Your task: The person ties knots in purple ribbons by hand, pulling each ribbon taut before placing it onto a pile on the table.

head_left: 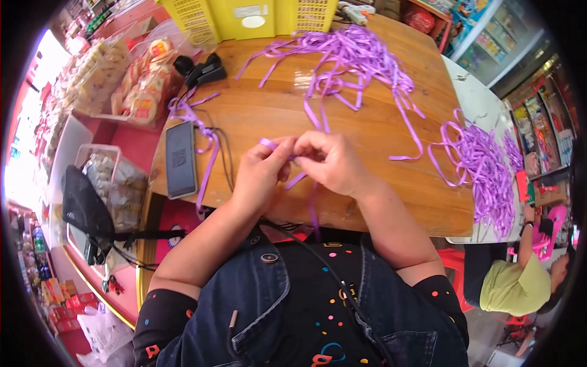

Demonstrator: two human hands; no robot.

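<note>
Over the near middle of the wooden table (263,92), my two hands meet on a purple ribbon (267,144). My left hand (263,168) pinches it between thumb and forefinger, where a small loop stands up. Close against it, my right hand (330,160) is closed on the same ribbon with bent fingers. Ends of ribbon hang below the hands toward the table's near edge, and one strand runs away from me. Just what lies between the fingertips is hidden. A large heap of purple ribbons (361,58) spreads across the table's far side.
Left on the table lie a dark phone (181,160), loose ribbon and a cable. A black device (205,72) and a yellow crate (244,21) stand farther back. A second ribbon pile (486,165) lies at the right. Another person (516,284) is at the far right.
</note>
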